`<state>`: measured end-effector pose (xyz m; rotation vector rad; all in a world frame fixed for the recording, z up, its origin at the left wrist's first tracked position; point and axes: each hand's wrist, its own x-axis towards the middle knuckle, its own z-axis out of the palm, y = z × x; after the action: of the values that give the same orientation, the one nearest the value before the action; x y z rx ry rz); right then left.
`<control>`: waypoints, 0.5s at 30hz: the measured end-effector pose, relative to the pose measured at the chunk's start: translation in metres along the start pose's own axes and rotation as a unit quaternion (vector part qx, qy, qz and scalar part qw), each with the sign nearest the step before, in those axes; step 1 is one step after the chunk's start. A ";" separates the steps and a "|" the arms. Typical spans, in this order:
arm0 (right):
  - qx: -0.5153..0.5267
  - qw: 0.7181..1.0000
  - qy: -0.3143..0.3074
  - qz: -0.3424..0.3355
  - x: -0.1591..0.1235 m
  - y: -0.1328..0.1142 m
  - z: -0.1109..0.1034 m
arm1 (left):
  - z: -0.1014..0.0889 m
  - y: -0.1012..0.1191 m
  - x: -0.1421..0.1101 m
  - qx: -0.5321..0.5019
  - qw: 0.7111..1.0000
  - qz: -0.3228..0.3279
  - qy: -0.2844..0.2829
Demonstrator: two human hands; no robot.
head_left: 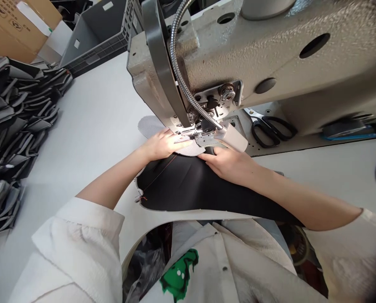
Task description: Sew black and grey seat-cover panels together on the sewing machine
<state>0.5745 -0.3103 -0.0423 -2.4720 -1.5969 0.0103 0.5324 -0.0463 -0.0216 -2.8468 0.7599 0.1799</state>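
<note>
My left hand [162, 145] lies flat with its fingers stretched out on a light grey mesh piece [148, 125], close to the presser foot [191, 136] of a sewing machine [254, 54]. Beneath the mesh, a black fabric piece [181, 189] spreads towards me. It has a line of reddish stitching and loose threads at its left corner. To the right of the needle area, my right hand [230, 166] has its fingers closed on the black piece beside the mesh edge. Some of its fingertips are hidden under the white lamp head [232, 136].
Black-handled scissors [271, 128] rest on the machine bed. Stacks of dark, grey-edged pieces [17, 109] fill the table's left side. Behind them stand a grey plastic crate [96, 31] and a cardboard box [20, 29]. A flexible metal conduit [178, 71] curves down to the lamp.
</note>
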 end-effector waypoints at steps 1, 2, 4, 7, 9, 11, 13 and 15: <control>0.001 1.000 -0.001 -0.005 0.001 0.001 0.000 | -0.002 0.000 0.002 -0.005 1.000 0.003 -0.005; 0.007 1.000 -0.009 -0.011 0.002 0.003 -0.002 | -0.006 0.002 0.003 -0.010 1.000 0.004 -0.011; 0.037 0.998 -0.044 -0.016 0.004 0.008 -0.005 | -0.015 0.015 0.006 -0.016 1.000 -0.012 -0.015; 0.140 0.983 -0.116 0.007 0.005 0.015 -0.011 | -0.023 0.051 0.008 -0.027 0.995 -0.098 0.017; 0.222 0.963 -0.153 0.017 0.006 0.018 -0.014 | -0.021 0.074 0.008 -0.055 0.986 -0.150 0.046; 0.284 0.945 -0.162 0.014 0.006 0.019 -0.014 | -0.012 0.086 0.007 -0.090 0.980 -0.161 0.076; 0.311 0.938 -0.151 0.019 0.005 0.017 -0.012 | 0.000 0.087 0.005 -0.103 0.977 -0.145 0.118; 0.318 0.936 -0.148 0.036 0.006 0.015 -0.011 | 0.010 0.078 0.002 -0.098 0.976 -0.114 0.157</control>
<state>0.5915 -0.3124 -0.0335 -2.0646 -1.3096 0.8104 0.4942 -0.1114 -0.0432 -3.1666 0.4806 -0.2479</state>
